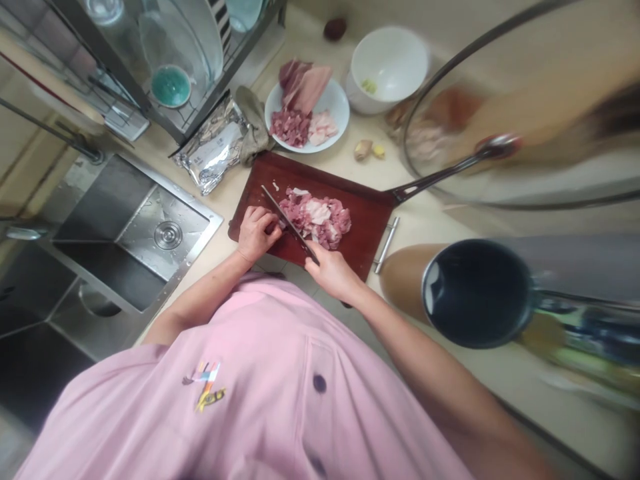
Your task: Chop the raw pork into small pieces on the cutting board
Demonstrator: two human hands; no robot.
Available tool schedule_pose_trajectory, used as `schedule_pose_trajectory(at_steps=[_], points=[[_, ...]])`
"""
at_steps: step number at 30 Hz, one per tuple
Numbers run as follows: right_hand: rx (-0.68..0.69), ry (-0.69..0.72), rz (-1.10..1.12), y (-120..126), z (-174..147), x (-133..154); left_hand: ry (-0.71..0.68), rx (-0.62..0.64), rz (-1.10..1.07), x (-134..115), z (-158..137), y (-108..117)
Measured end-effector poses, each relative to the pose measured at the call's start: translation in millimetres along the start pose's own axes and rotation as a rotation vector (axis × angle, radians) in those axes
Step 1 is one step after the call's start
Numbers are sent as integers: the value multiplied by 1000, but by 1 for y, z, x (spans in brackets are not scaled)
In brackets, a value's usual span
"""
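My right hand (331, 270) is closed around the handle of a kitchen knife (287, 220), its blade slanting across a dark red cutting board (367, 203). Just left of the blade, my left hand (257, 233) rests on the board with its fingers curled down. A small bit of meat shows by those fingertips, largely hidden by the hand. Cut raw meat (337, 217), pink with a white fatty piece on top, lies heaped on the right side of the blade.
Behind the board stand a plate (340, 110) of raw meat and a white bowl (395, 60). Ginger pieces (363, 150) lie near them. A silver foil packet (215, 153) is beside the sink (193, 207). At the right are a dark round pot (477, 293) and a clear lid (500, 203).
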State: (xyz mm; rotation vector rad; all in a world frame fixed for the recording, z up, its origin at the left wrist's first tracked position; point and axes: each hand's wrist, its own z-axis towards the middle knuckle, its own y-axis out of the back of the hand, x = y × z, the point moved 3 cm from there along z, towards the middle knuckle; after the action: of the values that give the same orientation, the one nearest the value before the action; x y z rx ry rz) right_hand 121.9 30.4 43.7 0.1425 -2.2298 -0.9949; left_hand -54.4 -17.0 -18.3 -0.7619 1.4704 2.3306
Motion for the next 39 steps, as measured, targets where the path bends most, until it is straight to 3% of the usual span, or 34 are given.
schedule_pose_trajectory(at_steps=[6,10,18,22,26,33,39], points=[[-107,-35,-58,11,-35,-8,1,-12,-60,-3,-6,9],[-53,-9,-123,4,-40,2,-49,20,-61,-2,-6,7],[4,-29,-183,5,-52,-3,-17,-18,18,0,-3,-1],[45,-67,-131,3,-31,8,2,14,4,-1,-1,-1],[-3,-14,-72,-1,2,25,29,13,-6,-1,1,1],[47,-58,-57,0,0,15,-6,-17,0,-3,0,0],[-63,58,-40,-5,31,31,28,22,16,1,1,-1]])
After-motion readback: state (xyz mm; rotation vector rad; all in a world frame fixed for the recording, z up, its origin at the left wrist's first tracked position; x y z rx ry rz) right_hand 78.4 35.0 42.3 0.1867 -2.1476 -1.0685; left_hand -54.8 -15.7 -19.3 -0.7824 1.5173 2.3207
